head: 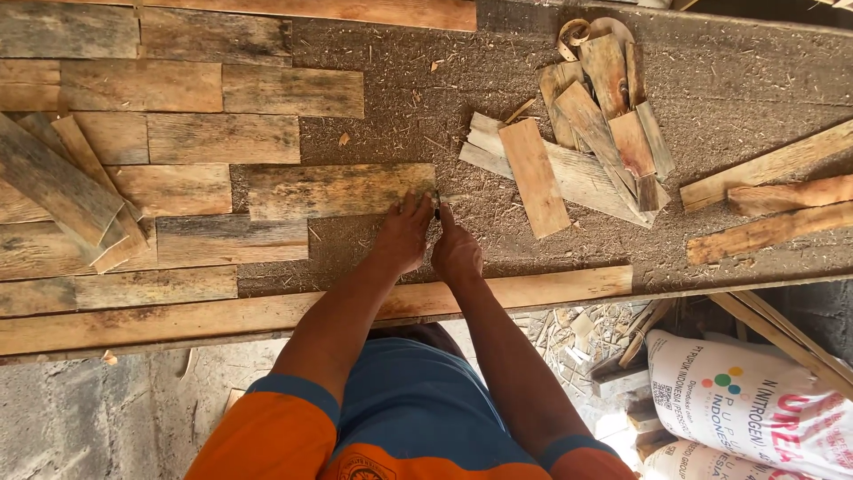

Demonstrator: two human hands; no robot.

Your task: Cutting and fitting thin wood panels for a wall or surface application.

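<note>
Now Two Hands Meet at a Plank's End

Big and rough, the grey-brown work surface covered in sawdust point(729, 80) has bare room in the middle and on the far side. Flat weathered wooden planks point(178, 133) lie side by side on one half. A long pale wooden strip point(533, 289) runs along the near edge. A loose pile of short wood offcuts point(595, 133) sits well apart from the hands. The grey, worn wooden plank point(342, 189) lies flat, its long side running left to right. The left hand point(402, 238) rests its fingers on that plank's end corner. The right hand point(456, 252) is curled beside it, pinching a small dark thing point(436, 210); I cannot tell what it is.
</note>
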